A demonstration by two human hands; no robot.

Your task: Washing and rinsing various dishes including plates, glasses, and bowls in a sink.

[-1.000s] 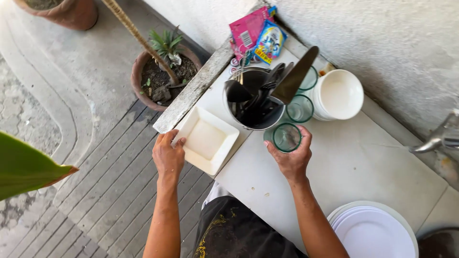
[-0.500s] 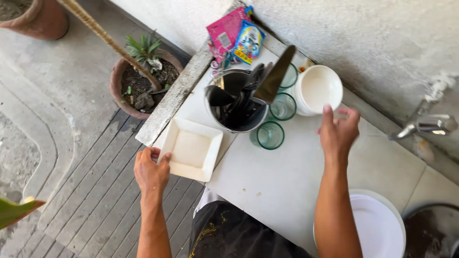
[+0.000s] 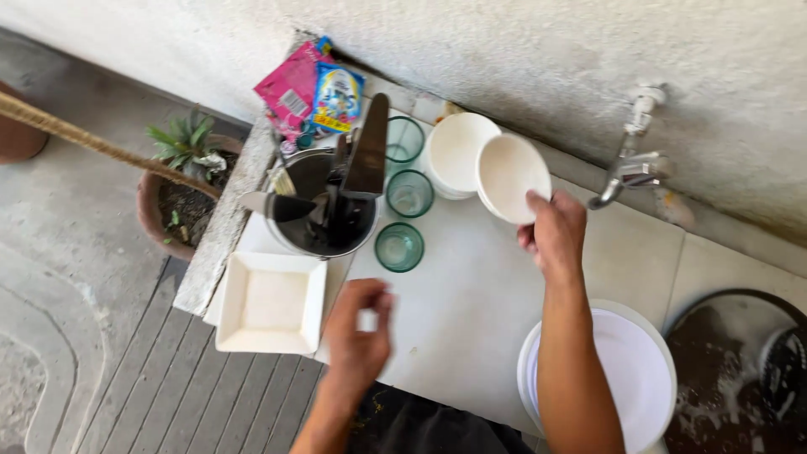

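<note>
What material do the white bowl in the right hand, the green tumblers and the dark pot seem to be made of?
The white bowl in the right hand looks like glazed ceramic or melamine: opaque, smooth, evenly white; the look leaves it open. The green tumblers appear to be tinted glass, since the counter shows through them. The dark pot seems metal, with a thin shiny rim.

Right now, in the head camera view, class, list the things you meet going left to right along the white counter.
Square white ceramic dish → grey metal pot of dark utensils → green-tinted glass tumbler → round white bowl gripped by the right hand → metal wall tap → dark round basin of soapy water.
</note>
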